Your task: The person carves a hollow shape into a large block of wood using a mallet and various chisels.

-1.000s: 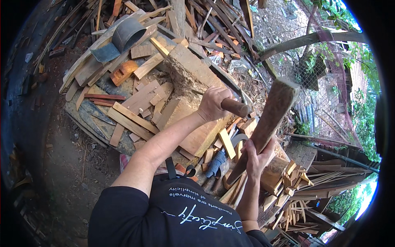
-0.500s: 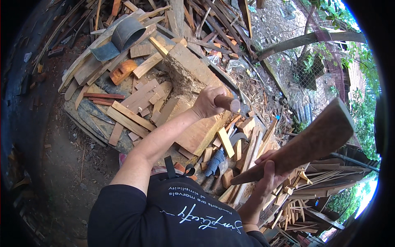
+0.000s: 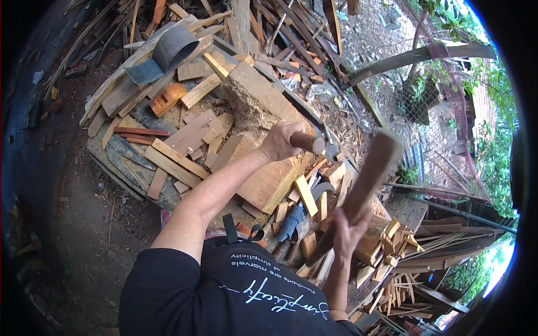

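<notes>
My left hand (image 3: 278,141) is wrapped round a wooden chisel handle (image 3: 307,142), whose round end sticks out to the right; any blade is hidden behind the hand. It is over a large pale wood block (image 3: 274,185) with a rough, chipped hollow (image 3: 252,109) in its middle. My right hand (image 3: 348,231) grips a dark wooden mallet (image 3: 370,173) by its narrower part. The mallet's broad end points up and away, slightly blurred, and stands apart from the chisel handle.
Round the block lie wood offcuts (image 3: 193,131), an orange wooden plane body (image 3: 167,99), a curved dark sheet piece (image 3: 171,47) and a blue-wrapped tool handle (image 3: 291,223). Small wood pieces (image 3: 392,246) are heaped at right. A wire fence (image 3: 414,95) stands beyond.
The mallet has swung left and turned more upright, its broad end now nearer the chisel handle. My right hand has moved left and up with it. My left hand has barely shifted.
</notes>
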Demonstrator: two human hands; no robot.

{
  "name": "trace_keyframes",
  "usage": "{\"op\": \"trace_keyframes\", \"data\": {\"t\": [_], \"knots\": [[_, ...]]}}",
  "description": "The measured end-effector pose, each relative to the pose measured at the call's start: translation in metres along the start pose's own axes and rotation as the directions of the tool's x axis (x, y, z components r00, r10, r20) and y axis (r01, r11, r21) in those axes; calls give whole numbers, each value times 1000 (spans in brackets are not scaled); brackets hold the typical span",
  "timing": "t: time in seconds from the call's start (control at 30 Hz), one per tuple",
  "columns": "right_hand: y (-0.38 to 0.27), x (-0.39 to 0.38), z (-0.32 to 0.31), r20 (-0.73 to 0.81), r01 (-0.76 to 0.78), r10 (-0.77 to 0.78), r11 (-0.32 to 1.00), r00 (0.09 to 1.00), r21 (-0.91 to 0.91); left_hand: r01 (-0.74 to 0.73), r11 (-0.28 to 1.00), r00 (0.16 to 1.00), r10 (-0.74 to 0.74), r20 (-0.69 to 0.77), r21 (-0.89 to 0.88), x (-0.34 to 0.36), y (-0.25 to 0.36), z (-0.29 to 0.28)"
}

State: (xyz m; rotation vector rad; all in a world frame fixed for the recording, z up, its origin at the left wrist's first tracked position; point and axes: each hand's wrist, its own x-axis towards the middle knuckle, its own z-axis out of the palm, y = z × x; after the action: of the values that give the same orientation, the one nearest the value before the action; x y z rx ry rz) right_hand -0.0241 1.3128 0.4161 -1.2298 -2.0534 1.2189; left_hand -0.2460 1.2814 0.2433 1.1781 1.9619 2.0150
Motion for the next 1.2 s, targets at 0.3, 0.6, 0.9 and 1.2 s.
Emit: {"op": "trace_keyframes", "data": {"t": [0.3,0.6,0.9,1.2], "knots": [[29,7,17,234,191,-130,946,963,-262,39,999,999,-39,8,-38,10,3,-1],[27,7,4,137,405,-392,911,910,-81,17,1000,999,-17,36,0,7,1,5],[7,14,-11,-116,335,-315,906,942,259,10,976,992,-36,117,216,4,-3,7],[26,18,-8,72,-65,69,996,995,-56,26,944,988,-73,134,328,0,-10,9]]}}
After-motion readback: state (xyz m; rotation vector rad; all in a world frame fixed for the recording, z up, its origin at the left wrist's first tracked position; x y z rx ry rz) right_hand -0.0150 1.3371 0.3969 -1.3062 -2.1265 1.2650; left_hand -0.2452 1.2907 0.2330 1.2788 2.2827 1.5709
